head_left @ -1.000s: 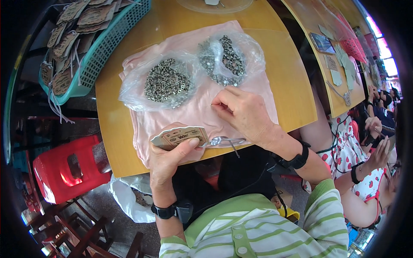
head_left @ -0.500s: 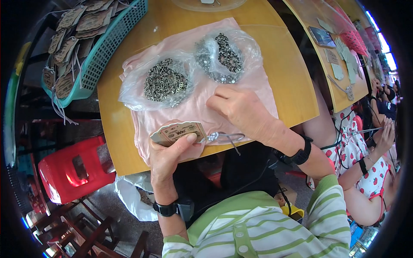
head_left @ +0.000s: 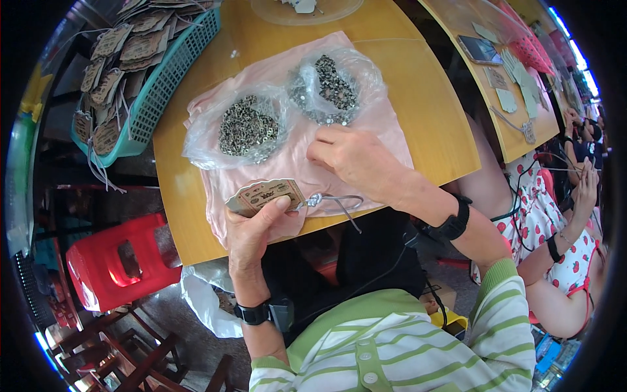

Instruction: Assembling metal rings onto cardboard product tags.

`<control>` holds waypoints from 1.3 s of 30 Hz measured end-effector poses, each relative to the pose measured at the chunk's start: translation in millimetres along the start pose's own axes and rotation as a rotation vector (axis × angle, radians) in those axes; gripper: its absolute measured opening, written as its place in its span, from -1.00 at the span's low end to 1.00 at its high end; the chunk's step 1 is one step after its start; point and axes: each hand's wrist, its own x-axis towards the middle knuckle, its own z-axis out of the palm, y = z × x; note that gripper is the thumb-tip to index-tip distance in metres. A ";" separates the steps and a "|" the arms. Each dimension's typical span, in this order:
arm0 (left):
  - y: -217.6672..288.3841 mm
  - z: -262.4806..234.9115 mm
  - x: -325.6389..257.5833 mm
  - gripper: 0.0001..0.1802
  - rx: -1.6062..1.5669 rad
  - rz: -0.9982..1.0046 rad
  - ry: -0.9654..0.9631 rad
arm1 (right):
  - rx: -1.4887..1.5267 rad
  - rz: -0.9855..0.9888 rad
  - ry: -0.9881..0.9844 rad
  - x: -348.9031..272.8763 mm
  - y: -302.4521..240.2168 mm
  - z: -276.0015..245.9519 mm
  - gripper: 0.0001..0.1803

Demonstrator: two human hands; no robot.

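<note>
My left hand (head_left: 251,230) grips a scalloped brown cardboard tag (head_left: 268,194) near the table's front edge, thumb on its printed face. A grey cord (head_left: 342,198) with a knot trails from the tag's right end. My right hand (head_left: 353,159) hovers over the pink cloth (head_left: 299,161), fingers curled and pinched together; whatever is between the fingertips is hidden. Beyond it lies a clear plastic bag of small metal pieces (head_left: 334,85). To its left, a second clear bag (head_left: 196,145) holds small silvery ring-like fittings (head_left: 248,130).
A teal basket (head_left: 166,81) heaped with corded tags (head_left: 140,49) stands at the far left. Below it is a red stool (head_left: 108,264). On the right, a neighbouring table (head_left: 522,149) carries a phone (head_left: 480,49) and tags; a person in a strawberry-print garment (head_left: 568,264) sits near it.
The whole view has shifted slightly. Both hands keep nearly the same places over the cloth, and the tag stays in my left hand.
</note>
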 end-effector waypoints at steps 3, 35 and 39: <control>1.0 1.4 0.4 -0.71 -0.001 -0.014 0.018 | -0.165 -0.041 -0.099 0.7 -2.5 -0.6 -0.86; 5.5 30.5 -8.1 -0.74 -0.037 -0.189 0.011 | 0.278 0.255 -0.119 2.6 7.2 -3.0 -0.93; 2.2 31.4 -7.6 -0.75 -0.041 -0.125 0.029 | 0.939 0.705 -0.167 1.6 -4.4 -9.0 -0.90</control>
